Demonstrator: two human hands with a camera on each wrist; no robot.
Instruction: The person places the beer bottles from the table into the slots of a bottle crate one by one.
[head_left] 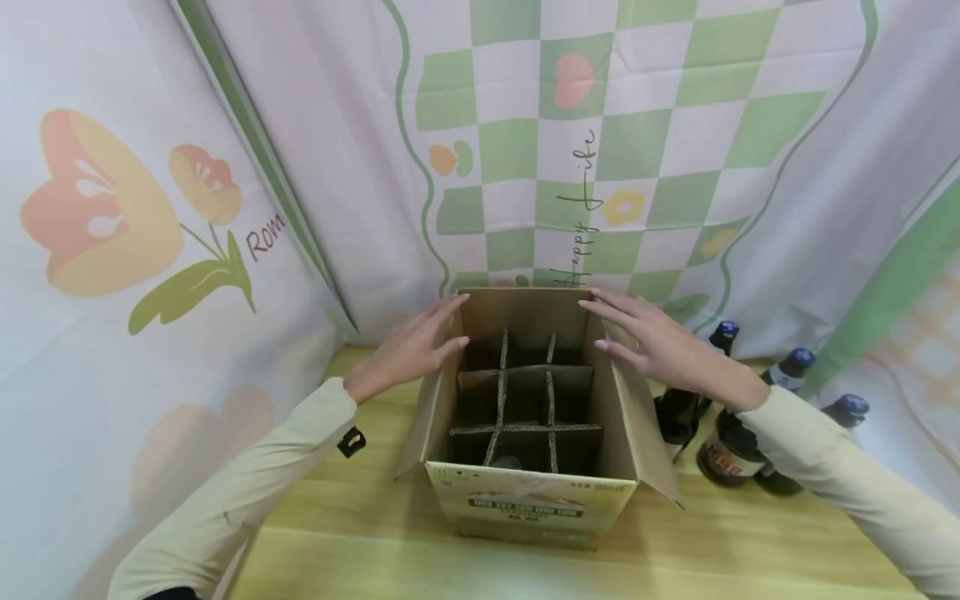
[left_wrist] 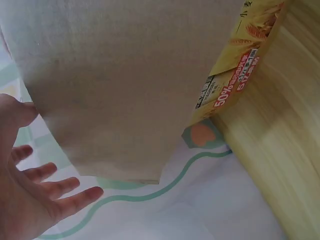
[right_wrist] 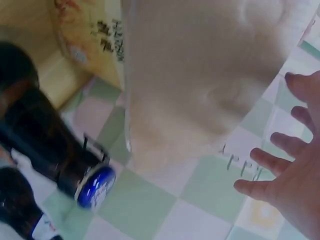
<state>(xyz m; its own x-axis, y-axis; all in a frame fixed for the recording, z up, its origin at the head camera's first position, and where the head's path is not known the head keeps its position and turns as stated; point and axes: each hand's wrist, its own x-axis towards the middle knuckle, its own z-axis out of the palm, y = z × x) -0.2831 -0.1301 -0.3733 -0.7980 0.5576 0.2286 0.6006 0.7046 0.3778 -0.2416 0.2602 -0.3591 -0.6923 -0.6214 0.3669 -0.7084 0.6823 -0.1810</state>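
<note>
An open cardboard box with crossed cardboard dividers stands on the table, its side flaps folded outward. My left hand is at the box's far left edge, its fingers extended. On the opposite side my right hand reaches over the right flap, fingers spread at the far right corner. Both wrist views show a hand beside a flap, the left hand with its thumb at the left flap. Whether the fingertips touch the cardboard is unclear. A dark rounded thing shows in one front compartment.
Several dark glass bottles with blue caps, one labelled bottle among them, stand right of the box under my right forearm. A small black object is by my left sleeve. Patterned curtains hang behind and beside the wooden table.
</note>
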